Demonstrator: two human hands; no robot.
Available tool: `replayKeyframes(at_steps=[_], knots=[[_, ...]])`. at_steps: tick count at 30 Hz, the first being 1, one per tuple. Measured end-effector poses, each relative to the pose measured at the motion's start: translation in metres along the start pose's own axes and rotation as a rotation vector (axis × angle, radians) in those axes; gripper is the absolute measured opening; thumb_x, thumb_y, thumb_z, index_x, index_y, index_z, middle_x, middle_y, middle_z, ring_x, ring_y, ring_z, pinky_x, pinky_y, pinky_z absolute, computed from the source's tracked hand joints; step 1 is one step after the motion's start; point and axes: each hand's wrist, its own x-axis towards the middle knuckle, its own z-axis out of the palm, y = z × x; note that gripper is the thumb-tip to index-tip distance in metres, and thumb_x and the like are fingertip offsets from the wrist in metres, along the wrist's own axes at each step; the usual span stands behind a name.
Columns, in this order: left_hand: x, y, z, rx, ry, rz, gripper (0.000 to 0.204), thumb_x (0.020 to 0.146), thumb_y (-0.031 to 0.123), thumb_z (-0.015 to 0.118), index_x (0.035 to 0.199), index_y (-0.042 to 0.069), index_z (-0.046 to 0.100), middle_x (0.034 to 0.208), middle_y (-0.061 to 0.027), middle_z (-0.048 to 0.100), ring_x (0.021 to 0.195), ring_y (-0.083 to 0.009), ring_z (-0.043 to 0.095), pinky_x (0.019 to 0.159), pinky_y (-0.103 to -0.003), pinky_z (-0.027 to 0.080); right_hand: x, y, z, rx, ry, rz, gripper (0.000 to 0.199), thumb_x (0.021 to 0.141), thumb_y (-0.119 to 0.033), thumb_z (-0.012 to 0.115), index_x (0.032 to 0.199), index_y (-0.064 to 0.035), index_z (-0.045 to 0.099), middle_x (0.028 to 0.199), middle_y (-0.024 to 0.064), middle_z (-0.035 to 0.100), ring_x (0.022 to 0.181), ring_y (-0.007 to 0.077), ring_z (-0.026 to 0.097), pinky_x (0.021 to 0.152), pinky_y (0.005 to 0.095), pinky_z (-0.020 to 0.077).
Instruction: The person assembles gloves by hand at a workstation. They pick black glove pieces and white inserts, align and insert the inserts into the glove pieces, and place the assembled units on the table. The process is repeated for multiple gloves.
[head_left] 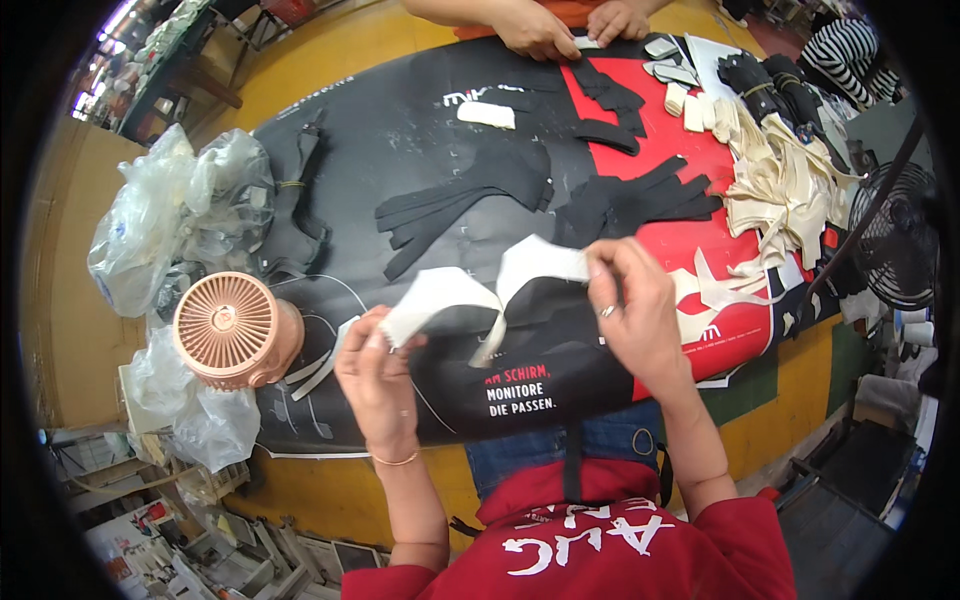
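A white curved fabric piece is stretched between my two hands above the table. Its two wide wings meet in a narrow middle, where a short tail hangs down. My left hand pinches the left end, and my right hand, with a ring on one finger, pinches the right end. Beyond the fabric lie a fanned stack of black fabric strips and a second black stack. Cream fabric strips rest on the red area to the right of my right hand.
A pink desk fan stands at the left, beside clear plastic bags. Cream pieces are heaped at the right. Across the table, another person's hands hold a small white piece. A white folded piece lies mid-table.
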Motion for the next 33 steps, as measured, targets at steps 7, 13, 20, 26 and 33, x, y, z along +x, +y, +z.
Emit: replayKeyframes(at_steps=[7, 13, 20, 26, 33], knots=[[-0.003, 0.045, -0.051, -0.289, 0.104, 0.188, 0.027, 0.099, 0.02, 0.055, 0.119, 0.002, 0.056, 0.109, -0.0053, 0.062, 0.09, -0.0151, 0.06, 0.082, -0.034, 0.052, 0.057, 0.048, -0.024, -0.334, 0.253, 0.133, 0.016, 0.096, -0.013, 0.058, 0.102, -0.0004, 0.065, 0.091, 0.0179, 0.065, 0.084, 0.0372, 0.065, 0.077, 0.0452, 0.0499], [-0.026, 0.049, -0.018, 0.235, 0.075, 0.371, 0.015, 0.092, 0.012, 0.058, 0.102, 0.002, 0.061, 0.103, -0.0127, 0.061, 0.087, -0.0197, 0.062, 0.078, -0.034, 0.053, 0.024, 0.021, -0.039, -0.161, 0.141, 0.148, 0.037, 0.093, -0.014, 0.066, 0.125, 0.0012, 0.058, 0.102, 0.0143, 0.062, 0.081, 0.024, 0.061, 0.075, 0.0378, 0.0502], [-0.077, -0.008, 0.056, 0.989, -0.413, 0.57, 0.033, 0.069, -0.001, 0.077, 0.101, 0.007, 0.074, 0.101, -0.0047, 0.065, 0.084, -0.0226, 0.063, 0.073, -0.031, 0.051, -0.051, -0.048, -0.02, 0.662, -0.491, 0.147, 0.057, 0.083, -0.019, 0.081, 0.131, 0.0003, 0.059, 0.114, 0.0111, 0.07, 0.099, 0.0194, 0.069, 0.086, 0.0318, 0.0546], [-0.086, -0.016, 0.04, 0.691, -0.479, 0.569, 0.038, 0.07, -0.001, 0.075, 0.107, 0.004, 0.069, 0.102, -0.0086, 0.063, 0.078, -0.0229, 0.065, 0.068, -0.032, 0.05, -0.061, -0.041, -0.032, 0.827, -0.539, 0.241, 0.033, 0.089, -0.009, 0.073, 0.12, 0.0016, 0.066, 0.102, 0.0112, 0.074, 0.093, 0.0197, 0.073, 0.083, 0.0307, 0.057], [-0.085, 0.007, 0.044, 0.981, -0.263, 0.53, 0.043, 0.076, 0.018, 0.081, 0.111, 0.0, 0.064, 0.095, -0.0102, 0.065, 0.086, -0.0255, 0.064, 0.085, -0.038, 0.048, -0.064, -0.036, -0.051, 0.762, -0.601, 0.217, 0.019, 0.088, -0.005, 0.073, 0.106, 0.0018, 0.071, 0.093, 0.0111, 0.075, 0.086, 0.0175, 0.073, 0.078, 0.0285, 0.0563]])
